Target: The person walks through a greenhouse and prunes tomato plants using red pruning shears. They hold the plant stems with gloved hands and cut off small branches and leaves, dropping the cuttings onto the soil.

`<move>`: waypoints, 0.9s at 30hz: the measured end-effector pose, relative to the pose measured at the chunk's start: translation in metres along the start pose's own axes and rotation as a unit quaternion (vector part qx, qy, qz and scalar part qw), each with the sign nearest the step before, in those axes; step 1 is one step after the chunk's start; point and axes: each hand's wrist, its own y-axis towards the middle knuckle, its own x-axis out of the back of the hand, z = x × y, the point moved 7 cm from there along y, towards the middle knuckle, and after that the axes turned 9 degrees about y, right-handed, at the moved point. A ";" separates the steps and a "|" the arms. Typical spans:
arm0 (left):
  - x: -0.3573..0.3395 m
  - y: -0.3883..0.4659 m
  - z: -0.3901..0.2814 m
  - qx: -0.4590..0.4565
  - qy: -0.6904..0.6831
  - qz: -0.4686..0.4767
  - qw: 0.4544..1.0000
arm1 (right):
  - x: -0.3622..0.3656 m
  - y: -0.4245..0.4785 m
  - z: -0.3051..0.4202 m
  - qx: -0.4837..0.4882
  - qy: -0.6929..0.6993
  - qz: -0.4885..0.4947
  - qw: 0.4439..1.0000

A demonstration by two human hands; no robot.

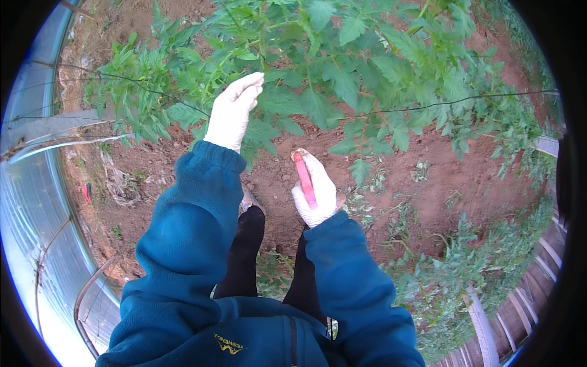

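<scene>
My left hand, in a white glove, is raised at the leaves of a tomato plant. Its fingers point up and to the right, close to a green stem; whether they hold the stem or a leaf cannot be told. Lower and to the right, my right hand, gloved in white too, is closed around a slim pink-red tool handle that lies along the palm. What the handle belongs to cannot be made out. Bare soil shows beneath this hand.
A dark wire runs across the plants at both sides. Plastic greenhouse sheeting with bent poles rises on the left. More tomato plants grow at the lower right, beside a leaning pale post. Wilted leaves lie on the soil.
</scene>
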 end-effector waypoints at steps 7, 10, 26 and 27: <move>-0.004 0.006 0.010 0.003 0.059 -0.028 0.998 | 0.015 0.029 0.000 0.021 0.046 -0.034 0.998; -0.015 0.006 0.016 -0.014 0.079 0.009 0.997 | 0.020 0.047 0.010 -0.008 0.091 -0.053 0.994; -0.233 -0.077 -0.153 -0.509 0.220 0.252 0.793 | 0.099 -0.023 -0.016 -0.025 0.067 -0.073 0.995; -0.257 -0.085 -0.147 -0.496 0.292 0.273 0.771 | 0.102 -0.027 -0.021 -0.037 0.085 -0.078 0.993</move>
